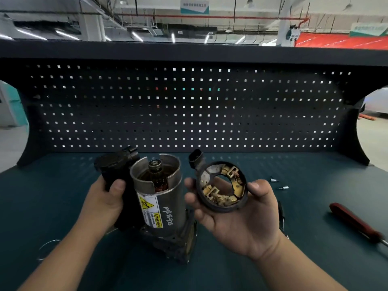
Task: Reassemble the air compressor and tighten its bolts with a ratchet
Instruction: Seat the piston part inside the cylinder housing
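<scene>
The air compressor (165,198) stands upright on the bench, a silver motor cylinder with a yellow warning label and its top open, showing the rotor shaft. My left hand (102,200) grips the black housing on the compressor's left side. My right hand (235,215) holds a round black brush-holder ring (220,185) with yellowish contacts and a black connector stub, its inside facing me, just right of the cylinder's open top. Two small bolts (278,184) lie on the bench to the right. A red-handled tool (357,222) lies at the far right.
A dark pegboard back panel (189,110) rises behind the green bench top (294,259). A thin wire ring (47,248) lies near my left forearm. A dark object (281,217) is partly hidden behind my right wrist.
</scene>
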`<state>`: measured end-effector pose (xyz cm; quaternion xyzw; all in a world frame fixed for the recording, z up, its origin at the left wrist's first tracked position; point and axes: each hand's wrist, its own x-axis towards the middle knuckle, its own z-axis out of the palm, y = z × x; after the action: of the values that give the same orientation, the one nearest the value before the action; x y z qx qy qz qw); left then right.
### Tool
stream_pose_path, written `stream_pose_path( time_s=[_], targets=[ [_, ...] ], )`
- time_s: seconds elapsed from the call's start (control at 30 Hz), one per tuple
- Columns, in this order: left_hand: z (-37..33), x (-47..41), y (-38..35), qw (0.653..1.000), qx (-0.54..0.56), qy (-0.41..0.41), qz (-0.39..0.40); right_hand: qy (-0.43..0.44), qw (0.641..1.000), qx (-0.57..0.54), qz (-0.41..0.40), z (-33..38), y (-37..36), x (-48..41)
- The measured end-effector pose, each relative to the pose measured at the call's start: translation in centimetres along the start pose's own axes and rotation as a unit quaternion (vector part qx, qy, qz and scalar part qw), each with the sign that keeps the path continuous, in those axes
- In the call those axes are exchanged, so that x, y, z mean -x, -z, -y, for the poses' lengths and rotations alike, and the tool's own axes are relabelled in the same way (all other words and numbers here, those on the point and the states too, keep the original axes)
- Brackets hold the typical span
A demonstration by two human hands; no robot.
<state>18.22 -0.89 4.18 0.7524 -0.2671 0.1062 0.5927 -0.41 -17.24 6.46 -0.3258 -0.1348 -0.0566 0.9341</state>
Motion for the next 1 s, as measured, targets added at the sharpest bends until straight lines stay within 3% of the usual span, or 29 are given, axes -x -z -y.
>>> stream_pose_path(
  time_s=[0.37,1.0],
  targets=[
    [0.0,0.1,-0.2,1.0,0.026,0.005,-0.006,-0.067,0.997,0.036,0.022,-0.6,-0.6,0.0],
    [0.6,0.0,-0.1,0.998,0.055,-0.001,0.011,-0.06,0.993,0.037,0.098,-1.8,-0.7,0.2]
  ],
)
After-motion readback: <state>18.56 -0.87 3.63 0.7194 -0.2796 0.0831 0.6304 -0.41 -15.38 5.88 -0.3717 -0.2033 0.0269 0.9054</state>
